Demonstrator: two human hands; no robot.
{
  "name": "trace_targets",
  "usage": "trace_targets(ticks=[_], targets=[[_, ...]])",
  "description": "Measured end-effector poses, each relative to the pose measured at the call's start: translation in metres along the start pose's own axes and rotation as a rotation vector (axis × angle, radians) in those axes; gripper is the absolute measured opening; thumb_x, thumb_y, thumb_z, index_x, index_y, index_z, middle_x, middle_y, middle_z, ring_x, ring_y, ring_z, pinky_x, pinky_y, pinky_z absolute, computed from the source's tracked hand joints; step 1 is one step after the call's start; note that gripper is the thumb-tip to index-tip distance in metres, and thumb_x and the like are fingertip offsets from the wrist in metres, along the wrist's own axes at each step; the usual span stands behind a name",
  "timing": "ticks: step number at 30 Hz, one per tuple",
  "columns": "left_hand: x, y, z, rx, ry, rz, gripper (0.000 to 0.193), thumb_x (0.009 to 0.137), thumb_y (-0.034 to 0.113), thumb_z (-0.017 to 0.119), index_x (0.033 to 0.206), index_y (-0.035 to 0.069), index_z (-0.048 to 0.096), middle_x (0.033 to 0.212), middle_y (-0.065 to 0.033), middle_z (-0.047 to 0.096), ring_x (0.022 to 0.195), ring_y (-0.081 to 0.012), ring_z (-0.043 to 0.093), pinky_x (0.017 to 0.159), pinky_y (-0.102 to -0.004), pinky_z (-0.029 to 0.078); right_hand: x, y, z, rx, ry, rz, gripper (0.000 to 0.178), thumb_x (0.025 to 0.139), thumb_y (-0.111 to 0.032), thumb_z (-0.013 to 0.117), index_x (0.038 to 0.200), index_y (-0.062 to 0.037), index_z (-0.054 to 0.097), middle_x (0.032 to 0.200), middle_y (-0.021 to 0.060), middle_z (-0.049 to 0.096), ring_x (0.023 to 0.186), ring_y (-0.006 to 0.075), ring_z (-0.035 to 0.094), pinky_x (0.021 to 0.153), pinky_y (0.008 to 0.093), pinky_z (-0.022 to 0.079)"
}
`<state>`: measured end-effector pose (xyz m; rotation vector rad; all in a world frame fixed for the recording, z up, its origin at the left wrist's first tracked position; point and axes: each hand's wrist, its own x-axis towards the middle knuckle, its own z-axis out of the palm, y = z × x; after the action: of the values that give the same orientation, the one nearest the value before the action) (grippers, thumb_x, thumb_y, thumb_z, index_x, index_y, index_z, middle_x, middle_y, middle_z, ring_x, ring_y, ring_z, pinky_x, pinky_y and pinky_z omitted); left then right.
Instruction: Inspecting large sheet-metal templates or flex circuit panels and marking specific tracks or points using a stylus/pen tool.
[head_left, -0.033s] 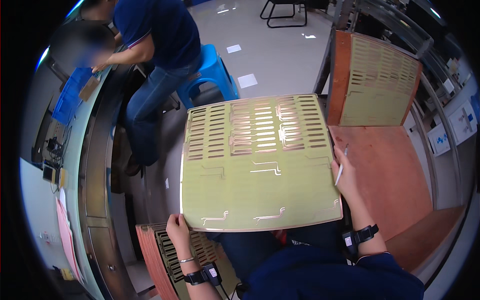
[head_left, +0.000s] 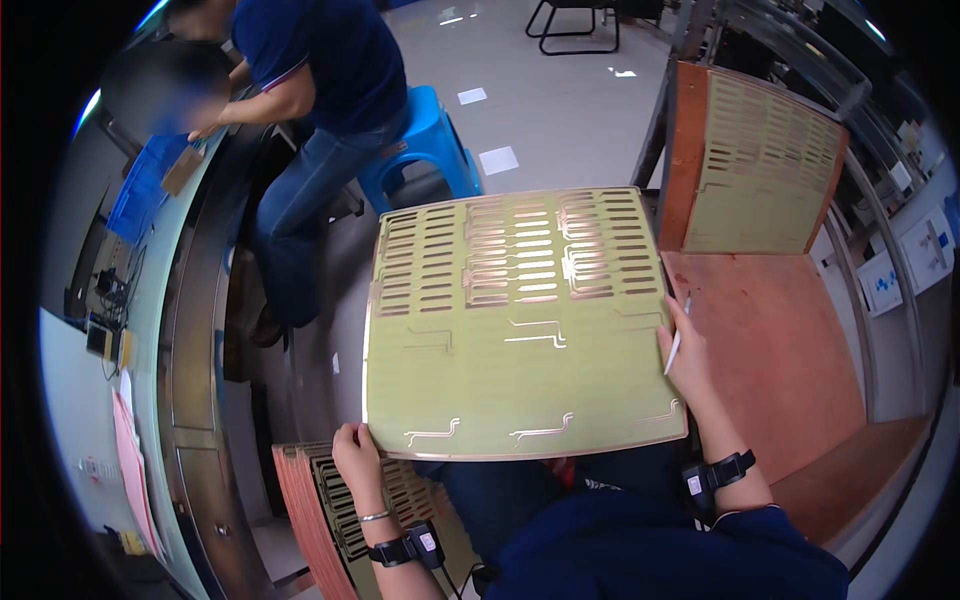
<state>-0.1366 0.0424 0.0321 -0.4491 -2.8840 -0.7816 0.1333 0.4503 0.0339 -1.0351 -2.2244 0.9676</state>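
A large pale-green circuit board panel (head_left: 530, 385) with rows of shiny copper traces is held up over my lap, its far edge raised. My left hand (head_left: 355, 455) pinches its near left corner, thumb on top. At the right edge, my right hand (head_left: 685, 350) grips the panel and also keeps a slim white pen-like tool (head_left: 676, 335) with a thin dark tip between its fingers. The fingers beneath the panel are hidden. Below my left forearm stands a stack of copper-edged panels (head_left: 305, 510), partly covered by my arm.
At the right, a reddish-brown board stand (head_left: 770, 340) has similar panels (head_left: 750, 215) leaning against its back. A co-worker (head_left: 325, 110) sits on a blue plastic stool (head_left: 425, 150) at the far left, beside a long workbench (head_left: 165, 330) with a blue bin (head_left: 145, 195).
The panel has shifted very slightly, its near edge a little higher in view. Both hands keep their grip, and the surroundings have drifted slightly to the right.
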Motion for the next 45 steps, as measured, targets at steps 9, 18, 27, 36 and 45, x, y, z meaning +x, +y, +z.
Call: trace_targets(ticks=[9,18,27,36,45], targets=[[-0.002,0.046,-0.015,0.308,-0.006,0.051,0.022,0.09,0.016,0.058,0.077,-0.003,0.06,0.081,-0.0199,0.061,0.073,-0.0401,0.059,0.065,-0.0462,0.048,0.008,0.026,0.014,-0.196,0.07,-0.107,0.049,0.091,-0.005,0.053,0.138,-0.007,0.041,0.139,0.0306,0.041,0.13,0.0408,0.042,0.106,0.0413,0.038],[-0.085,0.031,-0.008,-0.389,-0.311,-0.317,0.032,0.092,0.016,0.061,0.068,-0.002,0.053,0.052,-0.0045,0.047,0.049,-0.0099,0.043,0.046,-0.0282,0.036,0.029,0.013,-0.038,0.108,0.078,-0.123,0.039,0.101,-0.016,0.043,0.137,-0.0027,0.044,0.123,0.0222,0.059,0.116,0.0288,0.057,0.095,0.0352,0.046],[-0.091,0.04,0.001,-0.254,-0.078,-0.035,0.015,0.09,0.006,0.059,0.103,-0.001,0.058,0.087,-0.0093,0.057,0.078,-0.0182,0.055,0.07,-0.0321,0.046,-0.051,-0.022,-0.021,0.269,-0.139,-0.132,0.015,0.088,-0.007,0.059,0.098,-0.0001,0.067,0.086,0.0085,0.068,0.079,0.0148,0.064,0.073,0.0274,0.051],[-0.096,0.11,0.026,-0.064,-0.284,0.554,0.036,0.081,0.002,0.061,0.117,0.008,0.063,0.13,-0.0144,0.054,0.125,-0.0353,0.047,0.105,-0.0469,0.035,-0.069,-0.019,-0.013,0.126,-0.232,-0.309,0.018,0.073,-0.001,0.069,0.09,-0.0056,0.068,0.092,0.0076,0.066,0.087,0.0242,0.064,0.079,0.0332,0.05],[-0.096,0.11,0.032,-0.077,-0.285,0.548,0.041,0.08,0.001,0.059,0.12,0.012,0.064,0.134,-0.0133,0.053,0.128,-0.0354,0.046,0.108,-0.0496,0.032,-0.068,-0.017,-0.012,0.123,-0.232,-0.338,0.018,0.072,0.0,0.069,0.089,-0.0061,0.069,0.096,0.0063,0.07,0.089,0.0232,0.066,0.081,0.0339,0.05]])
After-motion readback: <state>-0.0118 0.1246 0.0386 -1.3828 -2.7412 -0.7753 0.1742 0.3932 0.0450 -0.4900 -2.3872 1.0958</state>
